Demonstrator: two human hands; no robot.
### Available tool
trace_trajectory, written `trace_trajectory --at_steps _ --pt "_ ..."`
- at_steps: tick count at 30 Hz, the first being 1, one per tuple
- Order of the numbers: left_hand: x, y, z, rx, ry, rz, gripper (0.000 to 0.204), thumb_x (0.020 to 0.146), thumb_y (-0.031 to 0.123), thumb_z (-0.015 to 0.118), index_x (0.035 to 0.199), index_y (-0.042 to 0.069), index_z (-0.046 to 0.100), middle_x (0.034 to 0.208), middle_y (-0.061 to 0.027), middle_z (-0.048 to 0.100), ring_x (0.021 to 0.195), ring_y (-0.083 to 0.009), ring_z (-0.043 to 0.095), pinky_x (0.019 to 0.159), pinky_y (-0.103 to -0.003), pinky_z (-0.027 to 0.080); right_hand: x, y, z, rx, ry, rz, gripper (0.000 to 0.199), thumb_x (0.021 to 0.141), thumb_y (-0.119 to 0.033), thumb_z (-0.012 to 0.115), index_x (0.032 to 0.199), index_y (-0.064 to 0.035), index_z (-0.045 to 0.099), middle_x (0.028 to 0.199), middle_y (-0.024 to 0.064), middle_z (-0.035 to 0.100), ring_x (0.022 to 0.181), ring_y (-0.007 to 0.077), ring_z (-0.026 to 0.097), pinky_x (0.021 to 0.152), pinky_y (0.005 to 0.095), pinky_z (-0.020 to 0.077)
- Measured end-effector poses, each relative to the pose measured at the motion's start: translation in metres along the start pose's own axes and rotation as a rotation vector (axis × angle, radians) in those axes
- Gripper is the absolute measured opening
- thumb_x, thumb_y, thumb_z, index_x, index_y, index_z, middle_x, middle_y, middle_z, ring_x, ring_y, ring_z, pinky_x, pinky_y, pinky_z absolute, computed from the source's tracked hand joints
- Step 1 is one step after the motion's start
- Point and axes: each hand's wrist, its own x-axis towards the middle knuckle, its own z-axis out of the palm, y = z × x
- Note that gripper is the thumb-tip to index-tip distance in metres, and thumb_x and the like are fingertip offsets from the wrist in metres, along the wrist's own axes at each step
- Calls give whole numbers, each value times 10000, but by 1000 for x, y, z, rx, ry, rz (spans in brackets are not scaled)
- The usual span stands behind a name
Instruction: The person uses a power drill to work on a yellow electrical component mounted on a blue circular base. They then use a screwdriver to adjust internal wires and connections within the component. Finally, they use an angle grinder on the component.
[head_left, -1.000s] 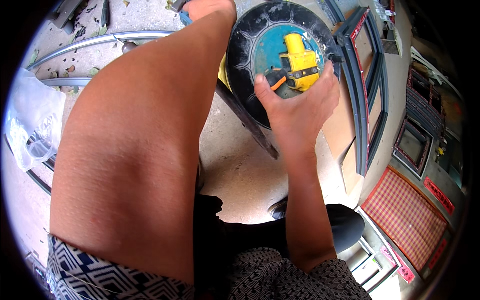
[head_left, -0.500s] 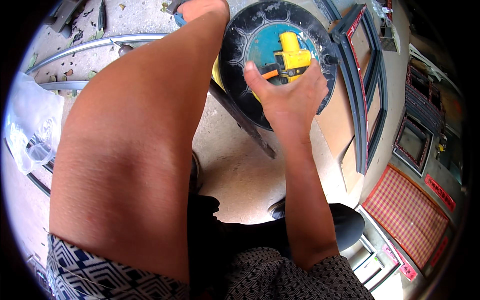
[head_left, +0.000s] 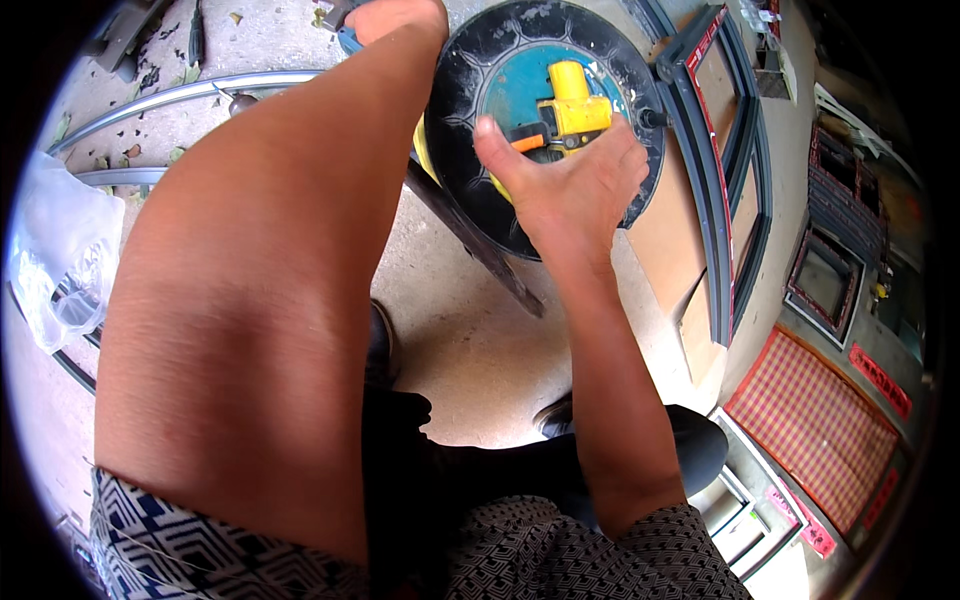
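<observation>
My right hand spans a yellow and black tool with a short round yellow end and an orange part. The thumb is on the tool's left side and the fingers curl at its right, their tips partly hidden. Under the tool is a round black piece with a ribbed rim and a teal middle. My left hand is at the top edge, its fingers mostly hidden and closed by a grey-and-blue thing that shows only in part.
Dark metal frames lean to the right of the round piece. Beyond them lies a checked red mat. A curved metal strip and a clear plastic bag lie left. A dark bar slants below the round piece.
The scene has shifted slightly left in the view. My right hand keeps its place about the yellow and black tool, and my left hand stays by the grey-and-blue thing.
</observation>
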Motion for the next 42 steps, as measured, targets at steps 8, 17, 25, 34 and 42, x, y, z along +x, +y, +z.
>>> trace_trajectory --at_steps 8,17,25,34,42 --pt "2 0 -2 43 -38 24 498 853 282 585 1124 -120 696 1121 -363 691 1101 -489 664 962 -495 499 -2 2 3 -70 66 -65 1117 596 -661 873 1232 151 445 1151 257 481 1130 390 443 1002 509 368" --pt "14 0 -5 27 -75 -31 531 883 308 678 1224 -97 639 1140 -290 708 1038 -411 694 898 -442 535 7 -14 -1 -35 -34 60 1068 601 -652 870 1187 137 454 1151 258 483 1140 394 445 1012 509 356" --pt "-2 2 -2 -31 -141 -112 550 816 273 680 1191 -129 659 1232 -254 714 1115 -370 706 974 -404 521 10 -12 0 -80 -37 131 1079 607 -672 862 1200 133 456 1154 250 497 1145 390 448 1022 510 352" --pt "7 2 1 7 -43 -136 531 825 278 681 1187 -111 667 1228 -261 710 1131 -387 695 990 -407 514 6 -14 -5 -65 -111 108 1222 630 -673 859 1388 146 360 1262 275 472 1211 408 426 1083 509 334" --pt "8 -3 1 1 -34 -77 521 815 266 684 1169 -116 665 1201 -267 715 1112 -398 696 991 -412 514 14 -13 -10 -100 -174 78 1124 635 -617 863 1315 152 408 1203 267 488 1176 412 459 1046 510 365"
